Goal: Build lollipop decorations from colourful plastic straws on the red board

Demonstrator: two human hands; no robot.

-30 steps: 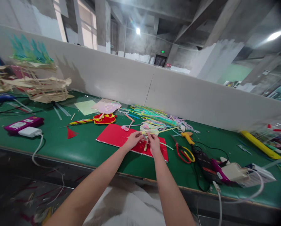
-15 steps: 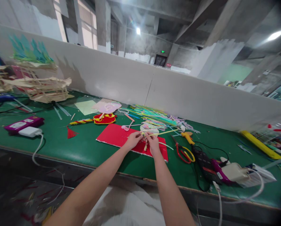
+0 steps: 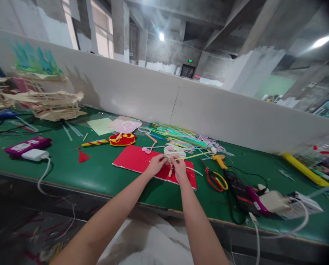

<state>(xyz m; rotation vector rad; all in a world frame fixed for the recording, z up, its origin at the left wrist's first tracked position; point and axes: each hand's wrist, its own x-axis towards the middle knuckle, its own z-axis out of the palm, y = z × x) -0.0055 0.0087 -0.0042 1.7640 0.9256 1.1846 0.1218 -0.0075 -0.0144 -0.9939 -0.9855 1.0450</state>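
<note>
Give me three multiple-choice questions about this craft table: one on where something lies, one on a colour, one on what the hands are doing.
1. Where do the red-and-yellow pliers lie?
A. On the green table, to the right of the red board
B. On top of the purple power strip
C. On the floor

2. What colour is the board under the hands?
A. Blue
B. Red
C. White

3. What are the two hands doing?
A. Resting flat, apart, on the table
B. Both pinching a thin yellow strip above the board
C. Holding the pliers

Answers:
1. A: the pliers sit on the green surface just right of the board.
2. B: the flat board is plainly red.
3. B: the left hand and the right hand meet with fingertips closed on the yellow strip, by a small pastel piece.
</note>
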